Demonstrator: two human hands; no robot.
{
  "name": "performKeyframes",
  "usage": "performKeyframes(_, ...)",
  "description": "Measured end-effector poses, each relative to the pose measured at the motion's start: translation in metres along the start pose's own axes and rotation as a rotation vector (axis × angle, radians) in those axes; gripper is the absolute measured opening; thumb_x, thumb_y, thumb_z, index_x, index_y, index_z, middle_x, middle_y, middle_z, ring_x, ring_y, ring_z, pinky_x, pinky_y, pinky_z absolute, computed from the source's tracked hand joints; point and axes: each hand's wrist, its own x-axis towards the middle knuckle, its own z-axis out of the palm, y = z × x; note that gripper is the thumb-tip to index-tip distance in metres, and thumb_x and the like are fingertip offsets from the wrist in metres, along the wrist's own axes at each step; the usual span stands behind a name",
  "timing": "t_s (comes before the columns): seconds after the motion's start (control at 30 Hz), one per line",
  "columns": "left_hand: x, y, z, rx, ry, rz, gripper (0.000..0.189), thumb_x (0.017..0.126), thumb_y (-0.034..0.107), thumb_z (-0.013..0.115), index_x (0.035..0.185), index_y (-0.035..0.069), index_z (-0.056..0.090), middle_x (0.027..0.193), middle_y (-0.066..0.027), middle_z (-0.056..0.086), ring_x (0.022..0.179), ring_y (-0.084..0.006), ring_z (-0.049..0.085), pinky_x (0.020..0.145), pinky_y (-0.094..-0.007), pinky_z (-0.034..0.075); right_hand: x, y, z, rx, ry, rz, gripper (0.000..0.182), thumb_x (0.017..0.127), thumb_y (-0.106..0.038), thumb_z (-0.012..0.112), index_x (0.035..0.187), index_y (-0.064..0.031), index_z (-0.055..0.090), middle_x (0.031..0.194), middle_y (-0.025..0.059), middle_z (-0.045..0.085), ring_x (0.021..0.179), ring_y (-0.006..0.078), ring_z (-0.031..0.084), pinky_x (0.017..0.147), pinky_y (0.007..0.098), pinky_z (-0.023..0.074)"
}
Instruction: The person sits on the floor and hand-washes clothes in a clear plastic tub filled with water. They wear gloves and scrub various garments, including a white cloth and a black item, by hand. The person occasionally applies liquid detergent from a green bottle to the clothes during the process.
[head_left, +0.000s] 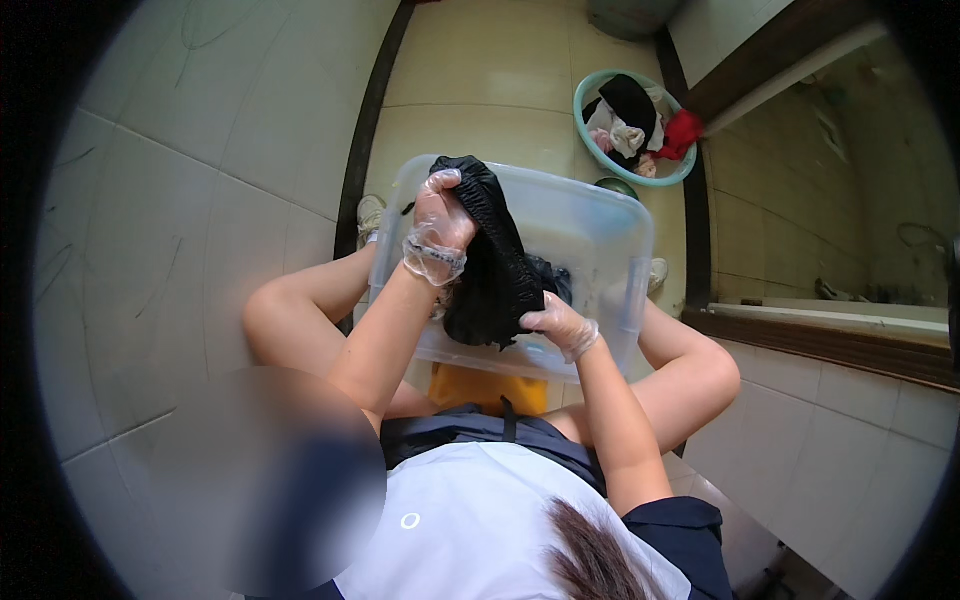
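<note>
A black garment (480, 292) with a gathered elastic waistband is stretched between both hands over a clear plastic tub (585, 187). My left hand (442, 214), in a clear plastic glove, grips the band's upper end near the tub's far side. Lower and to the right, my right hand (559, 322), gloved the same way, pinches the other end of the band. Cloudy water (592, 259) seems to lie in the tub. More dark wet cloth (556, 276) shows there behind the garment, which hides part of the tub's inside.
A pale turquoise basin (660, 180) of black, white, pink and red clothes (628, 139) stands beyond the tub at right. Between them sits a green round object (619, 186), partly hidden. A yellow seat (487, 382) is under me. Tiled walls (240, 187) and a framed glass pane (825, 225) flank me.
</note>
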Motion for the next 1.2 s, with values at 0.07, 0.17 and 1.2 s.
performKeyframes(0.07, 0.004, 0.001, -0.024, 0.224, 0.033, 0.065, 0.015, 0.070, 0.007, 0.051, 0.078, 0.000, 0.061, 0.074, -0.0097, 0.062, 0.075, -0.0248, 0.062, 0.076, -0.0349, 0.050, -0.006, -0.029, 0.029, -0.136, 0.180, 0.023, 0.040, 0.068, -0.009, 0.069, 0.105, -0.0003, 0.056, 0.092, 0.0021, 0.061, 0.080, 0.0134, 0.056, 0.076, 0.0256, 0.0465)
performKeyframes(0.17, 0.000, -0.009, -0.057, 1.205, 0.243, 0.265, 0.019, 0.073, 0.013, 0.053, 0.077, -0.004, 0.061, 0.078, -0.0114, 0.064, 0.072, -0.0266, 0.060, 0.068, -0.0347, 0.045, 0.003, -0.010, 0.009, -0.203, 0.590, -0.231, 0.036, 0.067, -0.003, 0.064, 0.101, 0.0020, 0.057, 0.089, 0.0030, 0.060, 0.075, 0.0132, 0.055, 0.072, 0.0265, 0.0465)
performKeyframes(1.2, -0.068, -0.086, -0.049, 0.510, -0.093, -0.267, 0.021, 0.088, 0.021, 0.053, 0.105, 0.008, 0.057, 0.098, -0.0018, 0.060, 0.086, -0.0134, 0.056, 0.078, -0.0282, 0.047, -0.007, -0.054, 0.102, -1.020, 0.810, -0.346, 0.064, 0.077, -0.026, 0.066, 0.130, -0.0003, 0.039, 0.123, 0.0201, 0.048, 0.113, 0.0315, 0.049, 0.093, 0.0371, 0.0399)
